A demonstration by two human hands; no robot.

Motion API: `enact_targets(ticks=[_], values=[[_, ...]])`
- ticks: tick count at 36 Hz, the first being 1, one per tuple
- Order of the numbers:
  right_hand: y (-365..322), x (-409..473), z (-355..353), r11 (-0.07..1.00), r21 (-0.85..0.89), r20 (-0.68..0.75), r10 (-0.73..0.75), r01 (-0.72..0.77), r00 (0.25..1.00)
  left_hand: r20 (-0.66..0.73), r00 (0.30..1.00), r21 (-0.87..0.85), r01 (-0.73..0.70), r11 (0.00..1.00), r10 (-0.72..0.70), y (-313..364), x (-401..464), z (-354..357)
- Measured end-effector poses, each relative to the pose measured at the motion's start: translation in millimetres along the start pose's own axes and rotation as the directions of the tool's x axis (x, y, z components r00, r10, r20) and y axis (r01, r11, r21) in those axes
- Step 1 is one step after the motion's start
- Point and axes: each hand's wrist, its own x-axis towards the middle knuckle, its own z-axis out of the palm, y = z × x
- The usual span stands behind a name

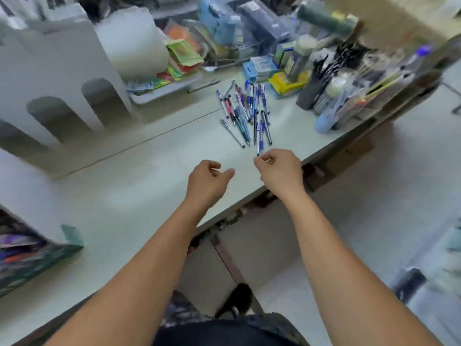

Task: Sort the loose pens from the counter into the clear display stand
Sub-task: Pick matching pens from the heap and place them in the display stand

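Note:
Several loose pens (245, 113), mostly blue with a red and a green one, lie in a heap on the pale counter (139, 186). A clear display stand (349, 101) holding pens and pencils sits at the counter's right end, blurred. My left hand (208, 182) hovers over the counter near its front edge, fingers loosely curled, holding nothing. My right hand (280, 171) is beside it with curled fingers, its fingertips just short of the near tip of a blue pen (260, 138). Neither hand holds a pen.
A white cut-out stand (62, 78) fills the back left. Boxes, packets and stationery (262, 68) crowd the back. A dark green box (37, 255) sits at the near left. The counter's front edge runs diagonally under my right hand, with floor beyond.

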Motion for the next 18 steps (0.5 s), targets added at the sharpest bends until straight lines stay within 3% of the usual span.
enact_targets(ticks=[11, 18], values=[[3.9, 135.0, 9.1, 0.999, -0.012, 0.128, 0.041, -0.040, 0.991, -0.158, 0.958, 0.225, 0.271, 0.936, -0.239, 33.8, 162.3, 81.2], [23.4, 186.2, 5.7, 0.996, -0.089, 0.171, 0.046, -0.031, 0.984, -0.282, 0.933, 0.288, 0.305, 0.908, -0.224, 46.4, 237.1, 130.4]])
